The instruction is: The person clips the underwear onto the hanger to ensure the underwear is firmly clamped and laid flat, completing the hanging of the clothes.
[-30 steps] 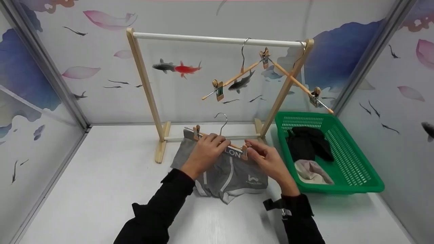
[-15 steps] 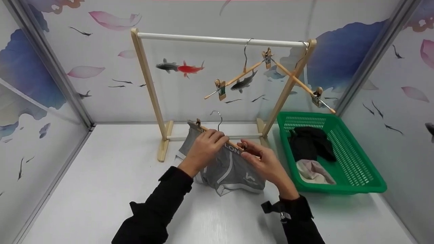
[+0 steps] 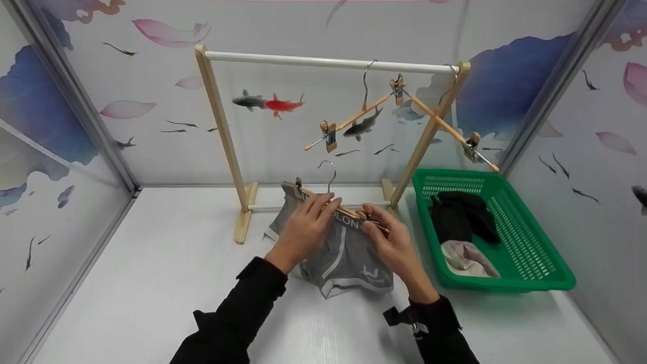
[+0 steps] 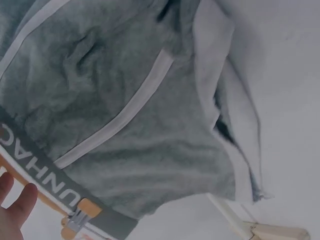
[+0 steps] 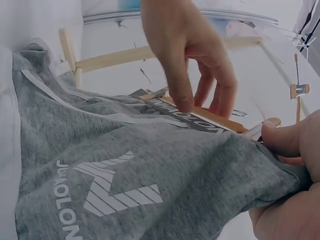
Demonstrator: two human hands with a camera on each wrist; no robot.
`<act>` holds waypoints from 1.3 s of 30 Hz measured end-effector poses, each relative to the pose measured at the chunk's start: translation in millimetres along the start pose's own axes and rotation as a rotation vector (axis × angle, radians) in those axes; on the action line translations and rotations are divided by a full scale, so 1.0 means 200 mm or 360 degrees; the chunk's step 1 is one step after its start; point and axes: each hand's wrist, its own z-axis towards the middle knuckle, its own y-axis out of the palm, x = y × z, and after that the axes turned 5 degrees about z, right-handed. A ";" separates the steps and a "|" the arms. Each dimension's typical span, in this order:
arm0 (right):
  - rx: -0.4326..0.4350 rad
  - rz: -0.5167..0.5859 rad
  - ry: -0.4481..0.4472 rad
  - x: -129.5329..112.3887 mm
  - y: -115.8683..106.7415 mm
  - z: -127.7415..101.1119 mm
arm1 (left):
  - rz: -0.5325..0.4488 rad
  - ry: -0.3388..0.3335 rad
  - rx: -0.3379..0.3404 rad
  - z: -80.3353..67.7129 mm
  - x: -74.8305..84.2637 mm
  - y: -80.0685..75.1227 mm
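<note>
Grey boxer briefs (image 3: 343,258) with a lettered dark waistband hang in front of the rack from a wooden clip hanger (image 3: 348,210) with a metal hook. My left hand (image 3: 306,225) holds the hanger bar near its middle, thumb in front and fingers behind, as the right wrist view shows. At the bar's right end, my right hand (image 3: 394,240) pinches the hanger clip (image 5: 270,123) and the waistband corner; its fingers partly hide the clip's jaws. The other clip (image 4: 80,217) grips the waistband's left end in the left wrist view.
Behind stands a wooden rack with a white rail (image 3: 303,61). Two clip hangers (image 3: 374,105) hang at its right end. To the right, a green basket (image 3: 546,242) contains black clothing (image 3: 455,217) and a pale cloth (image 3: 467,258). Patterned walls enclose the white table (image 3: 167,283).
The left end of the hanger has risen and the briefs have drawn in toward the middle. The right clip, earlier visible over the waistband's front, is now mostly behind my right fingers.
</note>
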 end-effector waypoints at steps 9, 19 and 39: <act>0.0139 -0.0065 -0.0072 -0.03 0.01 0.00 | -0.1297 -0.1228 -0.0277 0.00 0.06 -0.08; 0.0126 -0.0139 -0.0130 -0.07 0.04 -0.02 | -0.2035 -0.1810 -0.0218 0.07 0.05 -0.15; -0.0100 -0.0041 -0.0214 -0.13 0.28 -0.11 | -0.1921 -0.1859 -0.0161 0.01 -0.02 -0.14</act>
